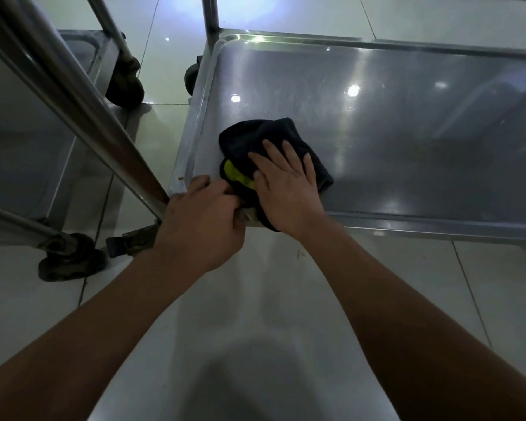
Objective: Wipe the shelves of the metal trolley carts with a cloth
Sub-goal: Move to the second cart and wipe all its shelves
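While the tiled floor [286,314] spreads pale under everything, two steel carts stand on it. The right cart's low shelf [392,132] is a wide shiny tray with a raised rim, lamp glints on it. The left cart [28,132] stands just beside it, a narrow strip of floor between them, its slanted post [73,95] crossing the near left and dark wheels [70,262] under its corners. A dark cloth [274,138] with a yellow-green patch lies bunched on the shelf at its near left corner, spilling a little over the near rim. The right hand [286,183] lies flat on the cloth, fingers straight and spread, pressing it down, grip released. The left hand [201,217] sits at the shelf's near left corner, fingers curled and touching the cloth's edge; whether they pinch the cloth or the rim I cannot tell.
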Available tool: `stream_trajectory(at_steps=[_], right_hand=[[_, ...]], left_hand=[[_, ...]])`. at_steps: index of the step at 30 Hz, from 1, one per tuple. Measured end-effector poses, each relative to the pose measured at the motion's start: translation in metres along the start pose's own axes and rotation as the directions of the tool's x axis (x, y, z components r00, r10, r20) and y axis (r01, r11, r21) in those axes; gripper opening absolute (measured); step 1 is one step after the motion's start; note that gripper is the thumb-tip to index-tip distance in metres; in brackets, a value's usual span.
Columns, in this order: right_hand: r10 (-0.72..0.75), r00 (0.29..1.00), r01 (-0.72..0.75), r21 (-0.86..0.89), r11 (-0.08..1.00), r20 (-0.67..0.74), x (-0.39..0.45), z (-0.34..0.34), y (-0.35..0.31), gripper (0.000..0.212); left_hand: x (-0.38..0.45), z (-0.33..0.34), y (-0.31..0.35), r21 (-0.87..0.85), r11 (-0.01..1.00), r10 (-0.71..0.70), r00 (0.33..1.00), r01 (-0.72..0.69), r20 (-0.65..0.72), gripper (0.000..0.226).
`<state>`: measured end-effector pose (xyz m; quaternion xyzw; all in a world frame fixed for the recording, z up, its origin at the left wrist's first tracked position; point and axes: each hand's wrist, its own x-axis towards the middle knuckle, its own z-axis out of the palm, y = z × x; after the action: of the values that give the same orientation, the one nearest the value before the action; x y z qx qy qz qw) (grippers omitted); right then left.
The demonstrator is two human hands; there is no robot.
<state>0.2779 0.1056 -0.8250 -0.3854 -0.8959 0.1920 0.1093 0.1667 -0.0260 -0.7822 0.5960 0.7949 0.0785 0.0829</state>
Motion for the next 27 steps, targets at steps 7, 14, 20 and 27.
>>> stream_trajectory(at_steps=[7,14,20,27], right_hand=[[0.209,0.977,-0.212,-0.052,0.976,-0.047,-0.028,-0.047,0.093,0.047],[0.434,0.893,-0.441,-0.045,0.896,-0.116,-0.064,-0.094,0.175,0.047],[0.513,0.846,-0.521,-0.018,0.853,-0.145,-0.076,-0.120,0.202,0.048],[0.534,0.831,-0.548,-0.065,0.834,-0.157,-0.052,-0.108,0.188,0.048]], left_hand=[[0.010,-0.008,0.009,0.139,0.988,-0.073,0.997,0.072,0.006,0.027],[0.061,0.000,0.074,0.075,0.991,0.109,0.993,-0.112,0.039,0.027],[0.069,0.020,0.084,0.089,0.991,0.096,0.995,-0.097,0.009,0.033],[0.066,0.024,0.074,0.096,0.982,0.160,0.987,-0.161,0.010,0.044]])
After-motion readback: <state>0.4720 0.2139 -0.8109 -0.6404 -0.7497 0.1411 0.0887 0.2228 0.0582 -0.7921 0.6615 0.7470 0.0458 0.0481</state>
